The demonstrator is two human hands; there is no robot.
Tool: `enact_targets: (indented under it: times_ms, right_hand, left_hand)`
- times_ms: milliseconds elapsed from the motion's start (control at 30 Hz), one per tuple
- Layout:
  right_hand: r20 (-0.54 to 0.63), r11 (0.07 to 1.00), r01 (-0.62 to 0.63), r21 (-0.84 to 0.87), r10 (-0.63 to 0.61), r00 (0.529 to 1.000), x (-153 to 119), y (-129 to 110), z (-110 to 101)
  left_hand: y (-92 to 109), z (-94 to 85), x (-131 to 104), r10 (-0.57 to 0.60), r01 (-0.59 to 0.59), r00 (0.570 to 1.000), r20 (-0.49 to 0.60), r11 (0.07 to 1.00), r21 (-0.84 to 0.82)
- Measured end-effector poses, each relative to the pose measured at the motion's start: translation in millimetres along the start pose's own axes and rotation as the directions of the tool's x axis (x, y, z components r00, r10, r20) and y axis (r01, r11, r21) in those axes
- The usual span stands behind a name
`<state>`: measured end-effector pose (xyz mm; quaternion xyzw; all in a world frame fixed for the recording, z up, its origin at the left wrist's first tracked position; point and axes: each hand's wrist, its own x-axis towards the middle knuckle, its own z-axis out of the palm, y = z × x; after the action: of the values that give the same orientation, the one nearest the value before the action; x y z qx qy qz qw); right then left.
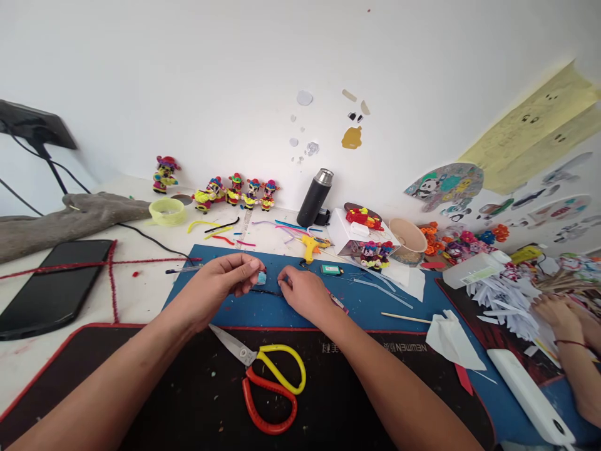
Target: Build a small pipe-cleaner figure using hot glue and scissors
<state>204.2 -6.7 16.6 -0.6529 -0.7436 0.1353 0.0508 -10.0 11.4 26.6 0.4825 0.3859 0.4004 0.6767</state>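
Observation:
My left hand (241,274) is closed in a pinch on a small light-blue piece (261,278) with a dark reddish bit at its top; its kind is too small to tell. My right hand (303,291) is to the right of it, thumb and forefinger pinched at the end of a thin black pipe cleaner (265,292) lying on the blue mat (211,307). Closer to me, scissors (246,356) with one yellow and one red handle lie on the black mat (188,401), blades pointing left and away.
Beyond my hands are a yellow glue gun (310,248), a green lighter (331,270), a black thermos (314,199) and pipe-cleaner figures (251,194). A phone (56,282) lies left. Another person's hand (558,316) rests right, near paper strips (507,313) and a white stick-shaped device (530,398).

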Motion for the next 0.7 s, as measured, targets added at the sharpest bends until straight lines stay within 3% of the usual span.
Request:
enact_targets:
  times_ms: [700]
  right_hand:
    - [-0.03, 0.992, 0.038, -0.124, -0.042, 0.999, -5.3, 7.3, 8.9]
  left_hand:
    - [2.3, 5.4, -2.9, -0.019, 0.018, 1.0, 0.024, 1.0, 0.024]
